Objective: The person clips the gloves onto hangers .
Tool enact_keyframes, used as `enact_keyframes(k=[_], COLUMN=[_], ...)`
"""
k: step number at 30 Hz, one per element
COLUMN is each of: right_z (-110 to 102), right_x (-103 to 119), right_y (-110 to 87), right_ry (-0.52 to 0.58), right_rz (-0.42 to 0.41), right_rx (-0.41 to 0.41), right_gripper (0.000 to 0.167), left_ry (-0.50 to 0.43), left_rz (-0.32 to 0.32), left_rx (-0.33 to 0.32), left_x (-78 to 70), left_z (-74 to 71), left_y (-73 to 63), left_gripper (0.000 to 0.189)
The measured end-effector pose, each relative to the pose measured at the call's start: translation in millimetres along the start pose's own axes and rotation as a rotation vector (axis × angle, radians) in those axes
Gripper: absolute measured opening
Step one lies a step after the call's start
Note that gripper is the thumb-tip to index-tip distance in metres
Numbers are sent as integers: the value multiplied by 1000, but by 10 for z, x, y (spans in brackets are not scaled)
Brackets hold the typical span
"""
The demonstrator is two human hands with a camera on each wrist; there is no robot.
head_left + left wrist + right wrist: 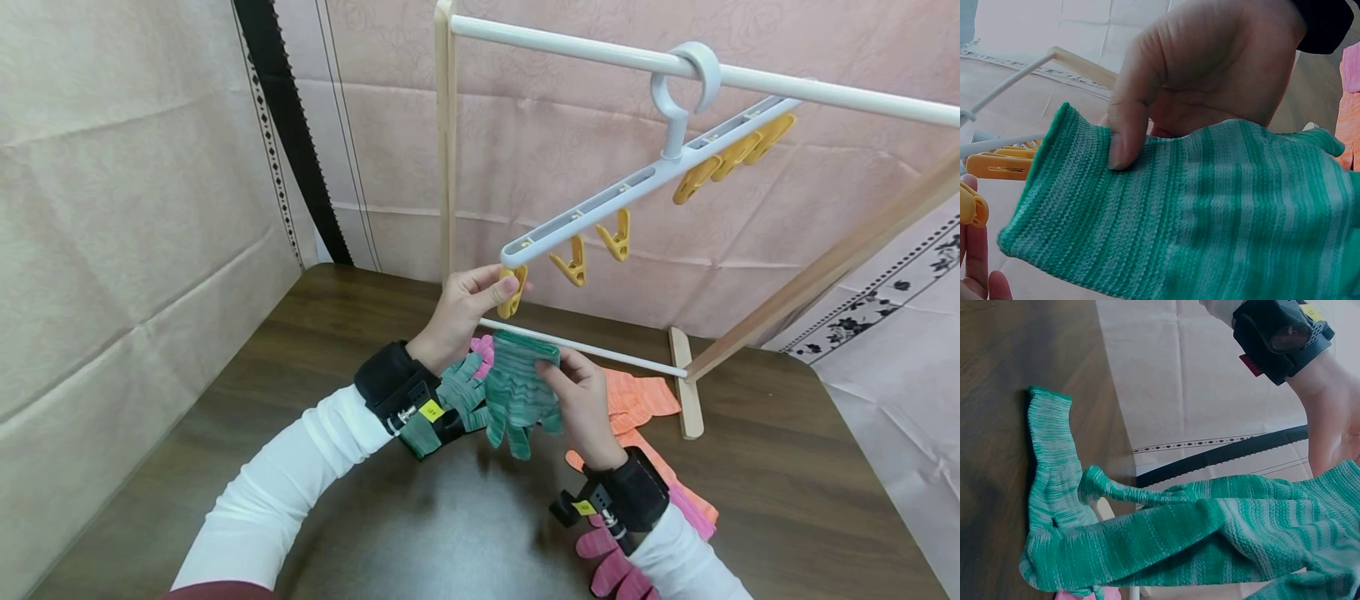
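Observation:
My left hand point(457, 312) pinches a yellow clothespin point(513, 293) that hangs at the near end of a pale blue clip hanger point(592, 215). Just below it, my right hand point(583, 404) pinches a green striped knit glove point(521, 390) near its cuff, thumb in front. The glove hangs with its fingers downward, its cuff slightly beneath the clothespin and apart from it. In the left wrist view, the cuff edge of the glove point(1097, 206) faces the clothespin point(971, 206). Another green glove point(1054, 456) lies on the table.
The hanger hooks over a white rod point(570, 54) on a wooden stand. Several other yellow clothespins point(573, 265) hang along it. Orange gloves point(637, 400) and pink gloves point(615, 567) lie by my right arm. A lower white bar point(600, 352) crosses behind the hands.

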State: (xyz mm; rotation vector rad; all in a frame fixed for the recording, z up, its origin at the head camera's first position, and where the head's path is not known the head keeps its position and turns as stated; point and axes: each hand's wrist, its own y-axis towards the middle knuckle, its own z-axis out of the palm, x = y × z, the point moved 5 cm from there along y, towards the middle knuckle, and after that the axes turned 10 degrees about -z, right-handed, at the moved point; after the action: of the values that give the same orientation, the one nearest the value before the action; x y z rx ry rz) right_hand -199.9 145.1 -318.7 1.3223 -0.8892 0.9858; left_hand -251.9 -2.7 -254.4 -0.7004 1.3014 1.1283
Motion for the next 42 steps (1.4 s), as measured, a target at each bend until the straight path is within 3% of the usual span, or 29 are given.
enact_keyframes(k=[14, 28, 42], right_z=[27, 79, 142], right_x=[99, 181, 241], right_y=[65, 92, 116], right_ry=[-40, -1, -29], right_rz=[-78, -151, -248], right_rx=[-28, -76, -68], right_gripper=[23, 12, 11], left_ry=[8, 11, -7], left_rz=[1, 10, 12], left_rx=[-10, -24, -68], left_x=[-8, -6, -76], left_z=[1, -3, 33], left_y=[-4, -12, -66], left_gripper=[86, 84, 85])
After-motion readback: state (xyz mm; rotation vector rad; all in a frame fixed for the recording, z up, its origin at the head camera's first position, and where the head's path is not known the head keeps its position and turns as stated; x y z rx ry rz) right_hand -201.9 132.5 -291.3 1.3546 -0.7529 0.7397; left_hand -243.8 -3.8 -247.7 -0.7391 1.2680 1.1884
